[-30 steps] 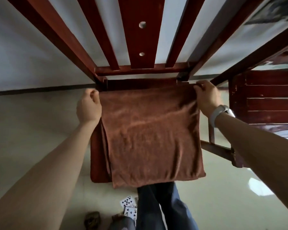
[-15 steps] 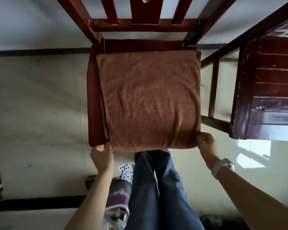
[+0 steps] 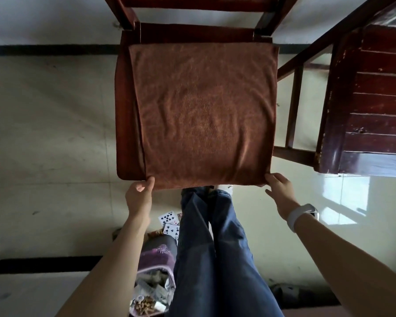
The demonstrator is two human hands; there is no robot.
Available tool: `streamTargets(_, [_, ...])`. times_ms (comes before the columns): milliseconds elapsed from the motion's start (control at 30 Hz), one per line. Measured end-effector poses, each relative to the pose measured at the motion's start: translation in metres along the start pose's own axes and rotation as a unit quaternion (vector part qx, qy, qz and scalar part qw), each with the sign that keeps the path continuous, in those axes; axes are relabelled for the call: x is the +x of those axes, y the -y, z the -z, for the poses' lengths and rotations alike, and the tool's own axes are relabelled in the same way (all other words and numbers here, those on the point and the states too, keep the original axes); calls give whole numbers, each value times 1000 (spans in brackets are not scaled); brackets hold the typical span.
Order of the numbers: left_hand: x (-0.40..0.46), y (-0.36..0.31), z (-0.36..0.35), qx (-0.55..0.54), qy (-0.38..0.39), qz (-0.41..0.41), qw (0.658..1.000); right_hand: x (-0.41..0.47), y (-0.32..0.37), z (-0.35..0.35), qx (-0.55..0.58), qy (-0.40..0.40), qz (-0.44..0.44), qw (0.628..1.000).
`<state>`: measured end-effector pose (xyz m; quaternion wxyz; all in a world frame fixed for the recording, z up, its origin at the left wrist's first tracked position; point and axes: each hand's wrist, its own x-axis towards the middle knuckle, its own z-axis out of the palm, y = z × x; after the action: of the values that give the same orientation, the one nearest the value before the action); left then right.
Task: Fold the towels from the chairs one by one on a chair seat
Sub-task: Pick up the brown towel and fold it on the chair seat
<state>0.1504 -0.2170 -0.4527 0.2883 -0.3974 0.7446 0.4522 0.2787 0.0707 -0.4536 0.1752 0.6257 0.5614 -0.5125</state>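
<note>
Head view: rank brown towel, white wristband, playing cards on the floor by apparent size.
1. brown towel, by far the largest.
2. playing cards.
3. white wristband. It looks close to the cards and is nearer the camera, so 2 and 3 are unsure.

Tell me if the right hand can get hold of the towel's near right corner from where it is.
Probably yes: the right hand is already at that corner of the brown towel, with nothing between.

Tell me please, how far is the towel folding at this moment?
Done: one brown towel lies flat on the chair seat, apparently doubled already. In hand: the left hand and right hand pinch its two near corners, likely for the next fold. Left: finishing this fold; no other towels are in view.
</note>
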Motion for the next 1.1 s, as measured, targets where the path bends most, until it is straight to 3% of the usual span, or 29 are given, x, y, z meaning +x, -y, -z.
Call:
streamTargets(67, [-1,2,1,-18,-1,-4,1000,2,-1,-1,-16,0,5,1000])
streamTargets(267, [-7,4,-2,-138,110,74,981,-3,-8,3,-92,-17,57,994])
streamTargets(433, [-9,-1,-9,-256,137,121,949,-14,-12,13,-4,-50,42,998])
streamTargets(600, [-19,-1,-12,-113,134,79,981,-23,-8,15,19,-16,21,999])
streamTargets(700, [-21,1,-8,-99,118,33,987,-22,-5,12,31,-2,6,999])
streamTargets(800, [-23,4,-2,-74,104,-56,990,-19,-1,5,51,31,-14,998])
streamTargets(933, [-22,3,3,9,149,-156,976,-16,3,-3,29,35,-1,999])
streamTargets(1100, [-15,-8,3,1,157,-88,984,-16,2,-4,-42,8,36,998])
